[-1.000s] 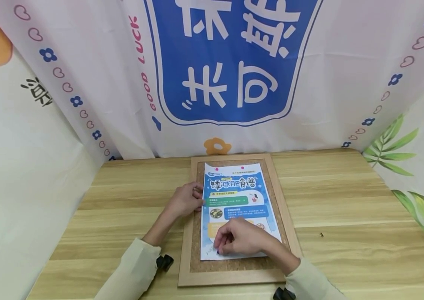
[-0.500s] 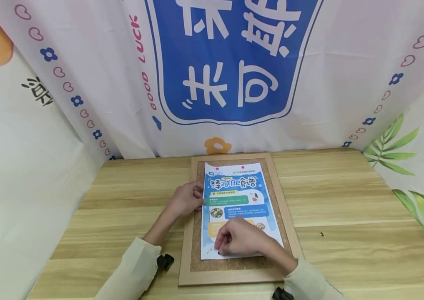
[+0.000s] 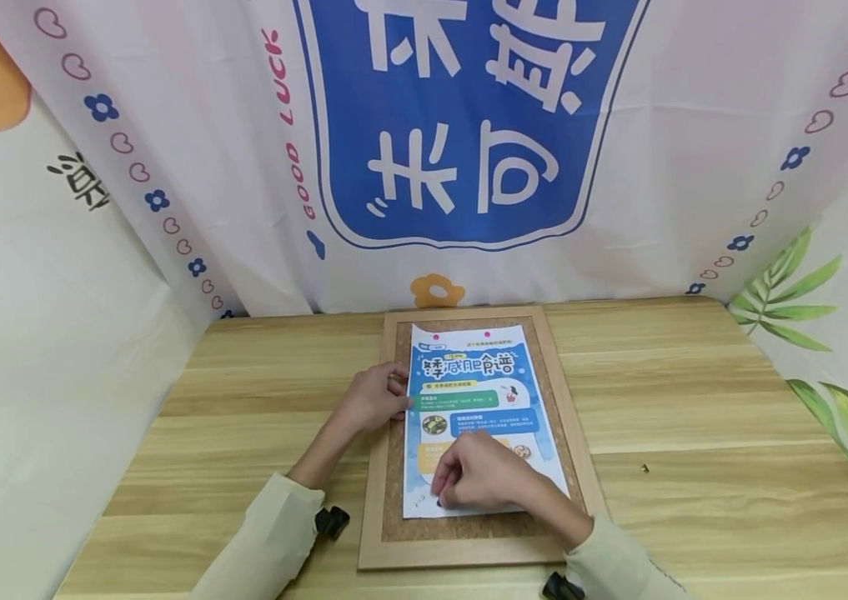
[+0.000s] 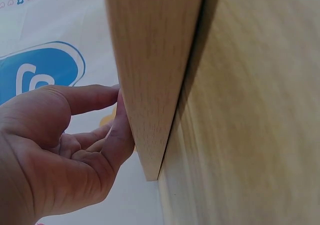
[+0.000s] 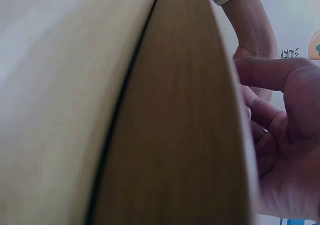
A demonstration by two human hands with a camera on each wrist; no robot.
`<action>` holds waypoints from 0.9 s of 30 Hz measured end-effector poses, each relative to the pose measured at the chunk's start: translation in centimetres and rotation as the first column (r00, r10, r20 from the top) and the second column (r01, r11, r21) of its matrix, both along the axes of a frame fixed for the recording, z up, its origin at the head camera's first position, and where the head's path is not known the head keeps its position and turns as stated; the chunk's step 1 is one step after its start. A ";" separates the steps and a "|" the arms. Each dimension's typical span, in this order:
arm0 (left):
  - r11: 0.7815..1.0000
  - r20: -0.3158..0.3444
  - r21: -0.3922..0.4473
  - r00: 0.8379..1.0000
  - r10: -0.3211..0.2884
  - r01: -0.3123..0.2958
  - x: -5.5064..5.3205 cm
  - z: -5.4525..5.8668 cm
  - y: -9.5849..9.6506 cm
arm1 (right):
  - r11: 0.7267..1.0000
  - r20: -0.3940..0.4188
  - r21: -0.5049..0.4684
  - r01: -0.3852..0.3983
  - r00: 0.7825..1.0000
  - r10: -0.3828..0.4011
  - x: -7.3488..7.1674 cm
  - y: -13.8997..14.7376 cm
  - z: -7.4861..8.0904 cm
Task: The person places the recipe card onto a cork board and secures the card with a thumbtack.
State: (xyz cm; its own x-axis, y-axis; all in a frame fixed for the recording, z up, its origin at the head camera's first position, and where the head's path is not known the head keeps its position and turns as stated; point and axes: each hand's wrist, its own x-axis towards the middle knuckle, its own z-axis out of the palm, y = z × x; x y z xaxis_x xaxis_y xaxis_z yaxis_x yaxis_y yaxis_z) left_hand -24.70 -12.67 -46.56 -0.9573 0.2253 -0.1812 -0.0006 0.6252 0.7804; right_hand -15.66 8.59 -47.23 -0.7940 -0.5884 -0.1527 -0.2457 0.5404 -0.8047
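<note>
A blue and white paper poster point(image 3: 476, 383) with printed text lies on a framed cork board point(image 3: 434, 530) on the table. Two reddish push pins, a left one point(image 3: 435, 337) and a right one point(image 3: 487, 334), sit along its top edge. Over the poster's lower left corner my right hand point(image 3: 479, 471) pinches a small dark push pin point(image 3: 439, 502) between thumb and curled fingers. My left hand point(image 3: 374, 398) rests at the poster's left edge, its thumb right at the paper; the board's frame hides the fingertips in the left wrist view, so whether it grips the paper I cannot tell.
The wood-grain table point(image 3: 694, 400) extends on both sides of the board. A tiny brass-coloured bit point(image 3: 644, 468) lies to the right. Behind stands a printed curtain point(image 3: 656, 208). Black wrist straps, a left one point(image 3: 332, 522) and a right one point(image 3: 563, 587), show at the sleeves.
Both hands keep their places on the poster, the right one still at its lower left corner. The whole head view has shifted only slightly.
</note>
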 end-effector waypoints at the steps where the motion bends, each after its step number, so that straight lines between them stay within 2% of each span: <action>1: 1.000 0.003 -0.001 1.000 0.000 0.000 0.0 0.0 0.0 | 1.000 -0.001 -0.003 -0.001 1.000 0.001 0.0 0.0 0.0; 7: 1.000 0.022 -0.004 1.000 0.003 -0.003 0.0 0.1 0.0 | 1.000 -0.015 -0.015 -0.022 1.000 0.022 -0.3 0.3 -0.1; 20: 1.000 0.009 -0.012 1.000 -0.009 0.009 0.1 0.0 -0.1 | 0.992 -0.020 -0.095 -0.083 0.996 0.082 -1.1 0.9 -1.0; 27: 1.000 0.005 -0.009 1.000 -0.008 0.008 0.1 0.1 -0.2 | 0.991 -0.016 -0.089 -0.103 0.995 0.102 -1.3 0.9 -0.9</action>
